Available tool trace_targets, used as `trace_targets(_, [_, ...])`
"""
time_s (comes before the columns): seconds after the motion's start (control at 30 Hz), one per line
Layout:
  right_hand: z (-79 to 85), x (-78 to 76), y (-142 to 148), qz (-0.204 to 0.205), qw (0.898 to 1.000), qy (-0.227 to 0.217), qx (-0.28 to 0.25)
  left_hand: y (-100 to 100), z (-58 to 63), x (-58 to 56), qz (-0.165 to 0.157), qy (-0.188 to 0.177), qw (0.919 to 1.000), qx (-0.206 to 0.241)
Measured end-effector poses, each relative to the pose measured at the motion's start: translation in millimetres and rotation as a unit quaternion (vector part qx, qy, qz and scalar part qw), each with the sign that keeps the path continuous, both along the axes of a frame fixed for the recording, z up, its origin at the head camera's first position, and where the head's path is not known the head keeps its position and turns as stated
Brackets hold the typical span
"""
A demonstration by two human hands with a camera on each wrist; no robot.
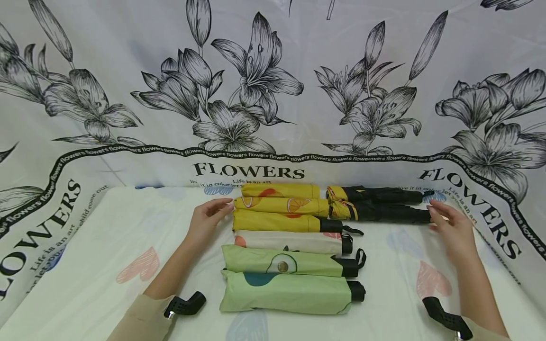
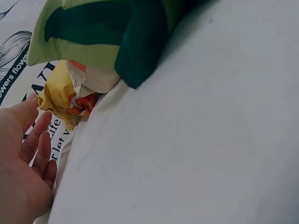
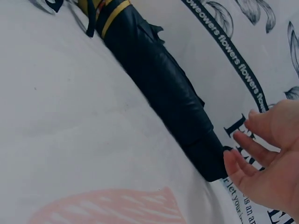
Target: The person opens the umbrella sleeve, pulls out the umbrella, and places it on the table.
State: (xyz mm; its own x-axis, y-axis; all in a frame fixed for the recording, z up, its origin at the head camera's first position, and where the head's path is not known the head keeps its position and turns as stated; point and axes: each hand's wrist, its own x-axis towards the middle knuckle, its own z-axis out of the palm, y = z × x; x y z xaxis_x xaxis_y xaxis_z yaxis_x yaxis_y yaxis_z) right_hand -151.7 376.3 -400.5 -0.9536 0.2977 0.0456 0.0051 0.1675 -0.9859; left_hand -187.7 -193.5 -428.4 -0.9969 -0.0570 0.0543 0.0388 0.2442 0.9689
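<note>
Folded umbrellas lie side by side in a column. At the far end are a plain yellow umbrella (image 1: 279, 191) and one with orange slices (image 1: 281, 206). Nearer come another yellow umbrella (image 1: 275, 221), a cream umbrella (image 1: 287, 241) and two green umbrellas, one with an avocado print (image 1: 251, 260). Two black umbrellas with yellow patterned ends extend to the right; the nearer black umbrella (image 3: 163, 93) ends beside my right hand (image 1: 454, 229), fingertips right at its tip. My left hand (image 1: 209, 220) has its loosely bent fingertips at the left ends of the yellow umbrellas.
A white cover (image 1: 98, 255) with pink and blue hearts lies under everything. Behind it rises a white cloth backdrop (image 1: 307, 128) printed with black flowers and lettering. Black camera mounts (image 1: 185, 303) sit at both wrists.
</note>
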Motion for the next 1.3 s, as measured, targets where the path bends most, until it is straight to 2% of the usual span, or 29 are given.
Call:
trace_targets(0.1, [0.9, 2.0, -7.5, -0.031, 0.994, -0.024, 0.101, 0.0, 1.9, 4.9, 0.003, -0.006, 0.9999, -0.010])
trace_targets(0.2, [4.1, 5.0, -17.7, -0.046, 0.977, -0.054, 0.201, -0.3, 2.7, 10.6, -0.004, -0.006, 0.9999, -0.010])
trace_targets(0.27, [7.5, 7.3, -26.1, -0.038, 0.967, -0.064, 0.242, -0.8, 2.9, 14.5, -0.009, -0.005, 0.9999, -0.011])
trace_targets(0.33, [11.5, 8.6, -35.5, -0.027, 0.963, -0.071, 0.260, -1.8, 2.8, 18.1, -0.014, -0.004, 0.9998, -0.015])
trace_targets(0.5, [18.7, 11.0, -55.4, 0.003, 0.962, -0.062, 0.265, -3.7, 0.8, 24.2, -0.025, -0.003, 0.9992, -0.031])
trace_targets(0.67, [21.7, 11.5, -75.1, 0.031, 0.965, -0.045, 0.255, -1.8, -1.5, 26.0, -0.036, 0.010, 0.9990, -0.023])
trace_targets(0.93, [19.1, 11.6, -100.7, 0.079, 0.965, 0.002, 0.250, 1.5, -4.2, 25.1, -0.041, 0.027, 0.9987, -0.013])
trace_targets(1.13, [16.1, 9.6, -117.3, 0.118, 0.962, 0.005, 0.247, 4.0, -6.4, 25.1, -0.055, 0.046, 0.9974, -0.004])
trace_targets(1.3, [11.4, 6.0, -126.8, 0.160, 0.959, 0.016, 0.234, 3.5, -7.9, 24.8, -0.063, 0.056, 0.9963, -0.018])
